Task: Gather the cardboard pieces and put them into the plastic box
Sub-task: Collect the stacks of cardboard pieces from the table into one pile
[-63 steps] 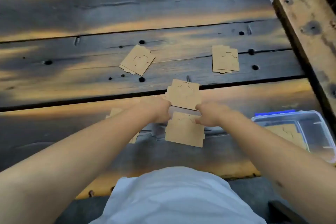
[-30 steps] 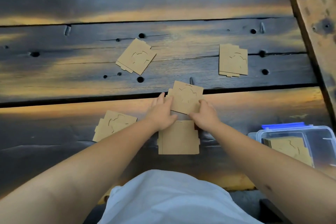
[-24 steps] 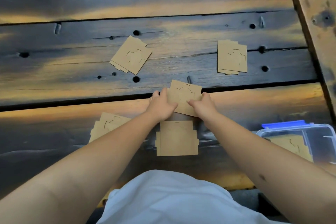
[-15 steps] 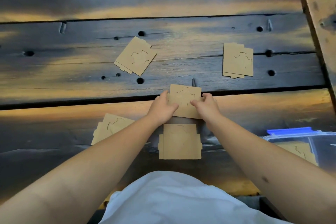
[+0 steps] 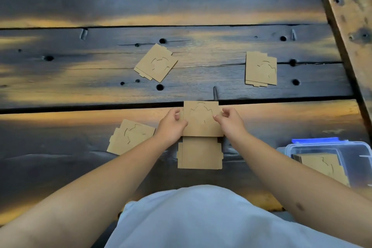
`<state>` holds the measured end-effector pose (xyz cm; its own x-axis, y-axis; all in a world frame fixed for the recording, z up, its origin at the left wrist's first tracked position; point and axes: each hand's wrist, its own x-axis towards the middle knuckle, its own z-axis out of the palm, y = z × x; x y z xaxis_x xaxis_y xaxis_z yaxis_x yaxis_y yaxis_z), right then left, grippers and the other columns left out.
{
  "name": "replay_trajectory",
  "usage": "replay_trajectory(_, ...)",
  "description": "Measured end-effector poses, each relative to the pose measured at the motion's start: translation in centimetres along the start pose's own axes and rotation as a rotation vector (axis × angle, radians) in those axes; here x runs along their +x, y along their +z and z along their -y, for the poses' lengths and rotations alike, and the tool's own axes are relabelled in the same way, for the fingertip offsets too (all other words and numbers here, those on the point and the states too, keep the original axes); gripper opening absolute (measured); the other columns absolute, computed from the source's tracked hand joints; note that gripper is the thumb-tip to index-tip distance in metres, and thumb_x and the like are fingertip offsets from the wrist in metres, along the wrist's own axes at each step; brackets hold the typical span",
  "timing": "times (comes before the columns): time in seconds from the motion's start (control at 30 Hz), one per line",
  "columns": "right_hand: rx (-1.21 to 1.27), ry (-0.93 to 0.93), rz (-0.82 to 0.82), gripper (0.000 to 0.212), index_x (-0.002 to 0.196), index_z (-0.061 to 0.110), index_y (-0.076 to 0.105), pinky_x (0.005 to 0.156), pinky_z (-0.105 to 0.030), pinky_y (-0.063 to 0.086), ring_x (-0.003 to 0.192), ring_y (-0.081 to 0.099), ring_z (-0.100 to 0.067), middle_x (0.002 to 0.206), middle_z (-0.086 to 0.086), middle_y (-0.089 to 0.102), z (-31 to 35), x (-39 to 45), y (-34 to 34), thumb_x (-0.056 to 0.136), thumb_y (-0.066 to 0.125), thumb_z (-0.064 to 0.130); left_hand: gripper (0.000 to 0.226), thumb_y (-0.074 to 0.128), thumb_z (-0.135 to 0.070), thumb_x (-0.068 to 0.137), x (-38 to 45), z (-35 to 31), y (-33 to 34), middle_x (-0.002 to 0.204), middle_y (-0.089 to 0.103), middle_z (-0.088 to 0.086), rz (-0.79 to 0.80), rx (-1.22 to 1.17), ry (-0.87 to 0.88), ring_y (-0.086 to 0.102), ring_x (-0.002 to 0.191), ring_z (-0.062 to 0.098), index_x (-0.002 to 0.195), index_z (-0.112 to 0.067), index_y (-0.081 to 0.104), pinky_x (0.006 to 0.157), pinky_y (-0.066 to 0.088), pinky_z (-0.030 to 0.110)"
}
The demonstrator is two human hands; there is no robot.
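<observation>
Both hands pinch one card (image 5: 201, 120) by its side edges: the left hand (image 5: 171, 127) on its left, the right hand (image 5: 231, 123) on its right. A second card (image 5: 199, 153) lies just below them. More cards lie left of the left hand (image 5: 130, 137) and beyond both hands (image 5: 156, 63) (image 5: 261, 69). The box (image 5: 330, 147), right of the right hand, holds cardboard. No writing is readable.

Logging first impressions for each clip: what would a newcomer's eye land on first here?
Probably the two bare hands, left hand and right hand, pinching one cardboard piece by its sides at the centre of the dark plank table. Next come the loose cardboard stacks scattered around it and the clear plastic box at the near right, which already has cardboard inside.
</observation>
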<state>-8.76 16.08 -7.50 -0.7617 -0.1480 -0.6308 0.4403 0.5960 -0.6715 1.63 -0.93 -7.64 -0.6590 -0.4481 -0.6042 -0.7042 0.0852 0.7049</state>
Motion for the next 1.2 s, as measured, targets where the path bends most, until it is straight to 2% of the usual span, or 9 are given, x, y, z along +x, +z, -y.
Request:
replay_trajectory(0.07,-0.010,0.005,0.011,0.058,0.140,0.013,0.045,0.095,-0.030,0.037,0.127,0.049,-0.022,0.143,-0.006,0.051,-1.0,-1.1,0.0,0.089,0.067,0.030,0.055,0.061,-0.027,0.089,-1.4,0.9,0.2,0.139,0.052,0.007,-0.005,0.002,-0.005,0.051,0.120,0.019,0.140,-0.021,0.041,0.093,0.040,0.029)
replay_trajectory(0.2,-0.036,0.006,0.005,0.055,0.138,0.013,0.047,0.098,-0.032,0.039,0.123,0.051,-0.022,0.138,-0.006,0.054,-3.1,-3.1,-0.2,0.090,0.067,0.030,0.050,0.062,-0.032,0.089,-3.9,2.3,0.7,0.130,0.058,0.004,0.027,-0.046,-0.033,0.054,0.100,0.010,0.135,-0.021,0.046,0.074,0.039,0.017)
replay_trajectory(0.33,-0.027,0.028,0.026,0.054,0.138,0.014,0.047,0.094,-0.030,0.037,0.116,0.050,-0.018,0.136,-0.005,0.053,-5.3,-4.8,-0.4,0.090,0.066,0.030,0.053,0.058,-0.036,0.091,-5.9,3.9,1.4,0.136,0.054,0.005,0.047,-0.005,-0.048,0.050,0.108,0.012,0.139,-0.020,0.042,0.085,0.035,0.025)
replay_trajectory(0.53,-0.042,0.030,0.045,0.053,0.138,0.014,0.047,0.094,-0.031,0.038,0.119,0.051,-0.020,0.136,-0.004,0.054,-7.1,-6.5,0.3,0.091,0.065,0.029,0.055,0.056,-0.033,0.093,-7.9,5.3,1.8,0.142,0.050,0.007,0.048,0.074,-0.067,0.048,0.126,0.021,0.142,-0.016,0.039,0.090,0.033,0.025)
replay_trajectory(0.67,-0.102,0.039,0.042,0.050,0.134,0.014,0.050,0.089,-0.031,0.038,0.106,0.049,-0.017,0.132,-0.004,0.056,-7.6,-6.9,1.0,0.089,0.066,0.030,0.056,0.057,-0.034,0.092,-8.1,5.7,1.8,0.140,0.051,0.007,0.095,0.100,-0.119,0.049,0.124,0.020,0.142,-0.014,0.040,0.088,0.033,0.025)
replay_trajectory(0.9,-0.020,0.062,0.028,0.047,0.133,0.013,0.051,0.088,-0.029,0.038,0.105,0.048,-0.014,0.131,-0.002,0.055,-8.2,-7.1,1.0,0.090,0.067,0.025,0.057,0.058,-0.033,0.090,-8.1,5.9,1.5,0.146,0.047,0.005,0.125,0.145,-0.118,0.043,0.133,0.021,0.142,-0.014,0.041,0.101,0.034,0.030)
replay_trajectory(1.03,-0.052,0.097,0.002,0.049,0.134,0.013,0.049,0.084,-0.029,0.037,0.101,0.047,-0.015,0.119,0.001,0.052,-8.4,-7.0,0.9,0.089,0.066,0.023,0.058,0.059,-0.034,0.089,-7.9,5.9,1.7,0.142,0.049,0.004,0.107,0.123,-0.150,0.046,0.129,0.021,0.141,-0.016,0.041,0.095,0.036,0.028)
replay_trajectory(1.17,0.009,0.157,0.039,0.041,0.126,0.012,0.050,0.078,-0.028,0.039,0.096,0.054,-0.018,0.112,0.000,0.058,-8.1,-6.4,1.0,0.089,0.067,0.018,0.045,0.061,-0.029,0.089,-7.3,5.3,2.0,0.125,0.057,0.002,0.081,0.049,-0.200,0.053,0.106,0.018,0.131,-0.016,0.048,0.085,0.036,0.029)
replay_trajectory(1.2,0.017,0.173,0.043,0.041,0.125,0.010,0.051,0.078,-0.029,0.040,0.096,0.054,-0.019,0.114,-0.003,0.059,-8.0,-6.3,0.8,0.088,0.067,0.016,0.043,0.062,-0.027,0.089,-7.2,5.2,1.9,0.125,0.057,0.002,0.078,0.032,-0.206,0.053,0.107,0.019,0.129,-0.016,0.049,0.085,0.036,0.029)
